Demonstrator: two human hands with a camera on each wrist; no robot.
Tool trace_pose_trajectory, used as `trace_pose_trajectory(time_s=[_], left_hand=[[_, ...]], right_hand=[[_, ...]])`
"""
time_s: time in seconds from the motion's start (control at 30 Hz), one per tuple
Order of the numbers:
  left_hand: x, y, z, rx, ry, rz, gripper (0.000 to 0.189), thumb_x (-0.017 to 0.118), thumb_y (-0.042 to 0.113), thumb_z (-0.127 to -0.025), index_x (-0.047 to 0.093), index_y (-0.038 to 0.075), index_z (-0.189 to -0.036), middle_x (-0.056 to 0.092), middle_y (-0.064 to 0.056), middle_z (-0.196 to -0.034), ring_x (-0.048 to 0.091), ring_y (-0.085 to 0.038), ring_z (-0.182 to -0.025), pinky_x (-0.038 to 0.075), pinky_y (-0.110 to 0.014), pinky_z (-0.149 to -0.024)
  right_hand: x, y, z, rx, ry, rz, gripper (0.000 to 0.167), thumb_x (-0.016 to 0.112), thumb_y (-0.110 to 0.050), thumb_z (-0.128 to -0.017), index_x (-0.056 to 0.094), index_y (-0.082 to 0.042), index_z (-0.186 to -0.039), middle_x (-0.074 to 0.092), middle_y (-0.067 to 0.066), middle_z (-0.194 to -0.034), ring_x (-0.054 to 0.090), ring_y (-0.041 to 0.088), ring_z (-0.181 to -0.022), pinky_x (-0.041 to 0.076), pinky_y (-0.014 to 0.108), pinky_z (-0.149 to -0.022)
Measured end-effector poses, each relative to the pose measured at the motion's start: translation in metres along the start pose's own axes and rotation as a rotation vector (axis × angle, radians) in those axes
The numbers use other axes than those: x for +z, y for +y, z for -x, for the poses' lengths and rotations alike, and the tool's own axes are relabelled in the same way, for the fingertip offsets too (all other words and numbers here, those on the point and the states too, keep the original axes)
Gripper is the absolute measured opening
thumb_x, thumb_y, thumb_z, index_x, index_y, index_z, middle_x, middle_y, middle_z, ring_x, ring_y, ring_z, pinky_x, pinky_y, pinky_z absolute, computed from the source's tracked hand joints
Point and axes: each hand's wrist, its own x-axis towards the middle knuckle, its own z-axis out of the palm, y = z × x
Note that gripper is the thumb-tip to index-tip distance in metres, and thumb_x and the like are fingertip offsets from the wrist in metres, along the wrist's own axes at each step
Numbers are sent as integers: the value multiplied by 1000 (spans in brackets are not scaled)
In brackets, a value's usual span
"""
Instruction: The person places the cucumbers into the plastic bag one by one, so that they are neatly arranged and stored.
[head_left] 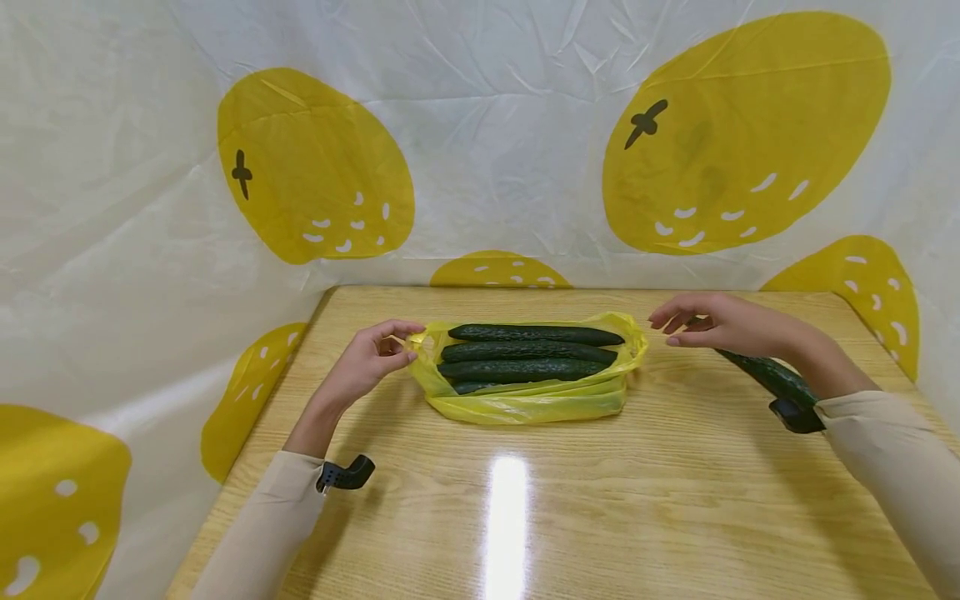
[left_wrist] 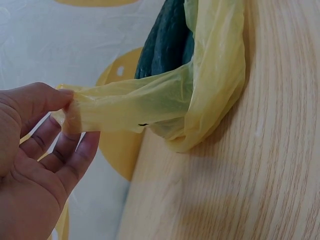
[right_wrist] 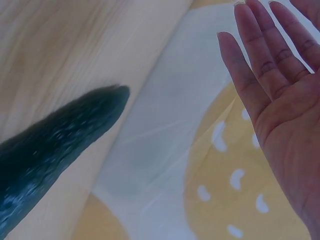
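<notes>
A yellow plastic bag (head_left: 528,407) lies on the table with several dark green cucumbers (head_left: 528,352) side by side in its mouth. At the bag's left end, my left hand (head_left: 369,360) pinches a handle loop (left_wrist: 120,107) between thumb and fingers, pulling it taut in the left wrist view. My right hand (head_left: 723,325) hovers just off the bag's right end, fingers loosely bent and holding nothing. Beneath the right forearm lies another cucumber (head_left: 772,377), partly hidden by the arm; its tip end (right_wrist: 95,112) shows in the right wrist view, apart from the palm.
The wooden table (head_left: 600,500) reaches back to a white sheet (head_left: 495,183) printed with yellow fruit, which hangs behind and along the left side. Each wrist carries a small black camera, such as the left device (head_left: 347,473).
</notes>
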Motion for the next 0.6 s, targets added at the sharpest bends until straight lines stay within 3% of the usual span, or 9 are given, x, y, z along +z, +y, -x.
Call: trace_pose_trajectory(time_s=[0.1,0.27,0.6], left_hand=[[0,0,0,-4,2,7,37,69,12,-98,65,14,-134,59,-9,-121,62,-32,-92,52,-56,-85],[0,1,-1,-2,4,6,37,70,11,-98,65,13,-134,60,-10,-124,62,-29,-92,54,-51,-85],[0,0,-2,6,4,8,37,69,11,-98,65,12,-135,59,-11,-123,62,-30,-92,55,-45,-83]], right_hand=[[-1,5,8,46,2,-4,32,64,-18,-102,61,-16,-134,65,4,-128,66,13,-109,54,25,-89],[-4,16,21,102,14,5,33,64,-22,-102,61,-17,-135,65,4,-130,65,9,-111,55,24,-86],[-10,34,44,87,93,83,33,67,-14,-99,63,-17,-132,68,-3,-121,64,2,-106,53,22,-81]])
